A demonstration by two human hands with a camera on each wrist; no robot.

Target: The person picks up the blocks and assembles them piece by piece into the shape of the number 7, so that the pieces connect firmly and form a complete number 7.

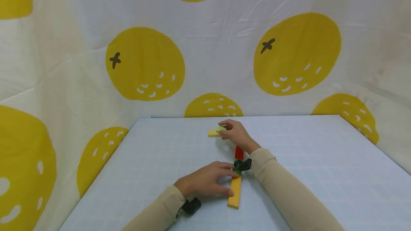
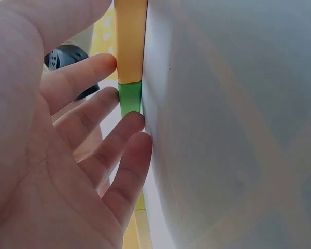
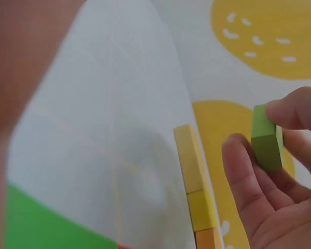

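Note:
A small light green block [image 3: 267,140] is pinched between the thumb and fingers of my right hand [image 1: 237,134], at the far part of the table. A pale yellow block [image 1: 213,133] lies beside that hand; the right wrist view shows it as the end of a row with a yellow block [image 3: 201,210] and an orange block [image 3: 205,239]. My left hand [image 1: 205,179] rests nearer, fingers extended beside a line of blocks. Its fingertips reach the yellow-orange block [image 1: 235,192] and the green block [image 2: 130,96]. Beyond, a red block [image 1: 239,153] is partly hidden by the right wrist.
A pale, faintly checked sheet covers the table [image 1: 160,145]. Behind it hangs a white curtain [image 1: 218,60] printed with big yellow fruit. Dark wrist cameras sit on both wrists, the right one [image 1: 243,164] overlapping the block line in the head view.

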